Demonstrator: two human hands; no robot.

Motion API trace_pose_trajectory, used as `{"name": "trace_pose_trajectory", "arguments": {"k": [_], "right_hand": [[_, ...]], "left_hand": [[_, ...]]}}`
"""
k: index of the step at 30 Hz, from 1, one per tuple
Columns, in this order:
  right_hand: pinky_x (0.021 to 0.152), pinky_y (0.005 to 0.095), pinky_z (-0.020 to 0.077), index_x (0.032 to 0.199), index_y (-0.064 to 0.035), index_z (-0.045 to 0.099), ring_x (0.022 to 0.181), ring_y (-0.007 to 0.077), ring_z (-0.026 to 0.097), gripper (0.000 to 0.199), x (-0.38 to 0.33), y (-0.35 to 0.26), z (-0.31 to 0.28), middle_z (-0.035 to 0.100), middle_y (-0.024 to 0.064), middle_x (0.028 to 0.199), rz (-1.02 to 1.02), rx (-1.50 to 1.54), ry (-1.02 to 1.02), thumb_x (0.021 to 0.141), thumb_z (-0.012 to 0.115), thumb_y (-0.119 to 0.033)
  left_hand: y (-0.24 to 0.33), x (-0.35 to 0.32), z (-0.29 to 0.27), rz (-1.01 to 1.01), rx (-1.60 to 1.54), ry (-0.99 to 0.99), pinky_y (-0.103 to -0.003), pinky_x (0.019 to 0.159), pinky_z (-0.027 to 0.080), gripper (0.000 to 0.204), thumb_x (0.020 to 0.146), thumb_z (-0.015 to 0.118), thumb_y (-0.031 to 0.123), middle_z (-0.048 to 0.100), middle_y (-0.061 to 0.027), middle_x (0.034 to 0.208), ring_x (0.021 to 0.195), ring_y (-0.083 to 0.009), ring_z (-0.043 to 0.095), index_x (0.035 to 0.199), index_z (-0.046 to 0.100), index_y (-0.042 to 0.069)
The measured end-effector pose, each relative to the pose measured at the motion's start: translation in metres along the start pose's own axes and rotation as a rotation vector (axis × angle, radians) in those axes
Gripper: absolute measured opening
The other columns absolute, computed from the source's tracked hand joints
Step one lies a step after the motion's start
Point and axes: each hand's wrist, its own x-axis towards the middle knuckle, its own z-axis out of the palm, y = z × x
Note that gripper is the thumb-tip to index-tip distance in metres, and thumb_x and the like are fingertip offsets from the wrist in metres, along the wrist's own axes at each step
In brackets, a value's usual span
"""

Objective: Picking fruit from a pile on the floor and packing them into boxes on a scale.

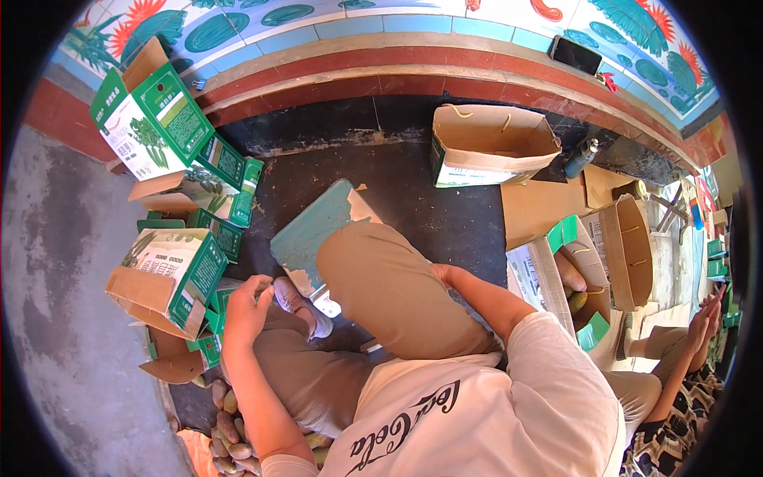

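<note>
Green carton (171, 274), just beside left hand (246, 306)

Bright daylight falls on a grey concrete floor (56, 262) at the left and a dark mat (429, 199) in the middle. Beyond them runs a red brick step (445, 67), and behind that a tiled wall (334, 20) painted with green leaves and red flowers.

The left hand (248, 308) is held low at the near left, fingers loosely curled. The right hand (442, 274) is mostly hidden behind the raised knee, arm bent.
</note>
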Motion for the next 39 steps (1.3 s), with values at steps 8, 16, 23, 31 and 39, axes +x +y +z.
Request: {"name": "trace_pose_trajectory", "arguments": {"k": [8,16,23,31,39], "right_hand": [[0.078,0.0319,0.0501,0.112,-0.0041,0.061,0.089,0.0117,0.061,0.030,0.004,-0.026,0.018,0.064,0.0058,0.106,-0.047,-0.021,-0.078,0.086,0.060,-0.018],[0.077,0.0315,0.0496,0.114,-0.0051,0.060,0.089,0.0107,0.060,0.031,0.004,-0.050,0.033,0.064,0.0042,0.106,-0.111,-0.101,-0.129,0.087,0.058,-0.022],[0.076,0.0342,0.0497,0.108,-0.0021,0.062,0.089,0.0183,0.062,0.030,0.002,-0.041,0.037,0.065,0.0093,0.105,-0.159,-0.461,0.016,0.087,0.054,-0.023],[0.076,0.0356,0.0495,0.104,-0.0016,0.063,0.091,0.0234,0.062,0.030,0.010,-0.015,-0.003,0.064,0.0134,0.104,0.034,-1.331,0.143,0.085,0.054,-0.022],[0.075,0.0388,0.0485,0.092,-0.0034,0.066,0.089,0.0323,0.061,0.021,-0.013,-0.033,-0.033,0.063,0.0184,0.098,0.123,-1.922,0.510,0.079,0.058,-0.018]], "left_hand": [[0.000,0.002,0.001,0.007,0.009,-0.016,-0.033,0.072,0.049,0.020,0.081,0.061,0.009,0.066,-0.0167,0.088,0.081,-0.0262,0.064,0.099,0.059,0.000],[0.006,0.005,0.002,0.006,0.001,-0.021,-0.033,0.071,0.049,0.020,0.082,0.060,0.009,0.066,-0.0165,0.088,0.080,-0.0258,0.064,0.099,0.059,0.000],[0.002,0.004,0.004,0.009,0.008,-0.018,-0.033,0.071,0.049,0.020,0.082,0.060,0.009,0.066,-0.0162,0.087,0.080,-0.0252,0.064,0.099,0.059,0.000],[0.001,0.001,0.002,-0.003,0.020,-0.016,-0.033,0.071,0.049,0.019,0.082,0.060,0.008,0.066,-0.0167,0.088,0.080,-0.0264,0.064,0.099,0.059,0.000],[0.004,0.000,-0.003,0.002,0.019,0.007,-0.034,0.071,0.049,0.018,0.082,0.060,0.009,0.065,-0.0176,0.087,0.080,-0.0282,0.064,0.098,0.059,0.000]]}}
